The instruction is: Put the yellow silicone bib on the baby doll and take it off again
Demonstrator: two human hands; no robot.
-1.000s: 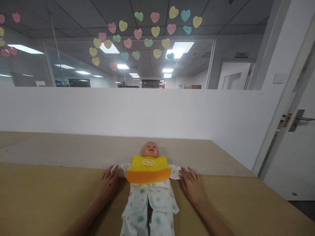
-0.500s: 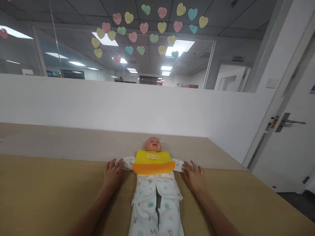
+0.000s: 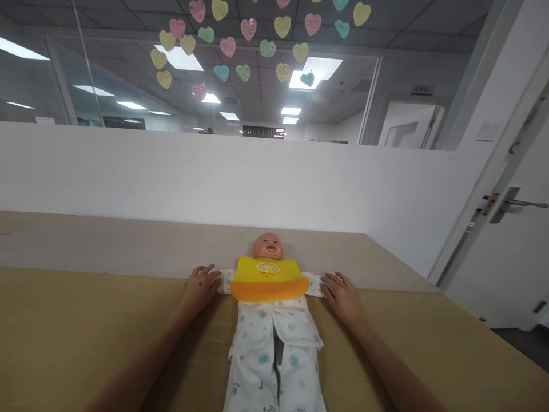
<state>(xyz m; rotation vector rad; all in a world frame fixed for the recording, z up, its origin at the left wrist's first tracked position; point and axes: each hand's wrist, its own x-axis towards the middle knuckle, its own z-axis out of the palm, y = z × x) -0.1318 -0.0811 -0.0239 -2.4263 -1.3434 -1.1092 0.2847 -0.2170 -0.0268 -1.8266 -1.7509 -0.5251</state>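
A baby doll (image 3: 268, 246) lies on its back with its head toward the wall and its arms stretched out sideways. Over its chest is a yellow bib (image 3: 266, 274) with a citrus-slice print and an orange pocket along the lower edge. The doll wears a white patterned outfit (image 3: 257, 332), its legs running out of the bottom of the view. My left hand (image 3: 201, 288) rests at the end of the sleeve on the left, fingers extended. At the opposite sleeve end lies my right hand (image 3: 342, 294), its fingers likewise stretched and spread. Neither hand grips the fabric visibly.
The doll lies on a tan table (image 3: 107, 332) with a greyish strip (image 3: 128, 249) along its back. Behind stands a white half wall (image 3: 193, 177) topped by glass with heart-shaped notes (image 3: 249, 28). At the right is a white door (image 3: 514, 252) with a metal handle (image 3: 521, 203).
The camera view has tilted down slightly and shifted. Both hands remain by the sleeve ends, with their fingers slightly shifted. The doll and bib look unchanged.
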